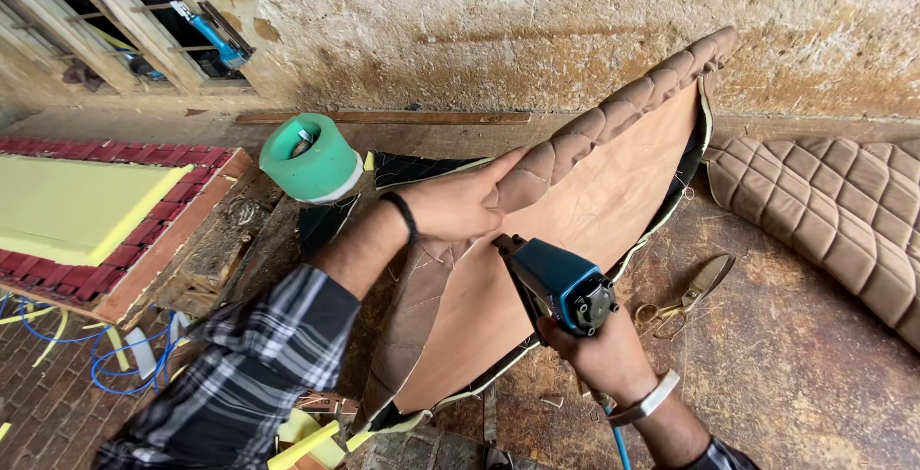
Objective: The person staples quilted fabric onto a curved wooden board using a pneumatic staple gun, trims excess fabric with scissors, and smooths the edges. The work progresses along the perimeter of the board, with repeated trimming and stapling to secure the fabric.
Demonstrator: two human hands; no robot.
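Right hand (599,350): grip clenched around the rear of a blue power cutter (554,283), its nose touching the tan panel; a blue cord (620,443) runs down from the wrist.
Left hand (460,204): grip grasping the quilted edge (613,111) of the panel, fingers pressed flat along it, a dark band on the wrist, plaid sleeve behind.
Panel (575,211): a long leaf-shaped piece, smooth tan backing turned up, dark trim along its lower rim, lying slantwise across the counter.
Counter (795,365): rough, stained and brown, with loose threads and offcuts.
Scissors (685,296): just right of the cutter, lying flat.
Quilted cushion (843,211): at the far right, diamond-stitched, apart from the panel.
Green spool (311,159): left of the panel, near the wall.
Yellow foam (72,206): far left, lying on red quilted cloth.
Wall (537,20): bare, pitted plaster, stained; a barred window (86,10) at the upper left with a second blue tool (216,34) resting in it.
Floor (48,403): brick, bottom left, with blue wire looped over it.
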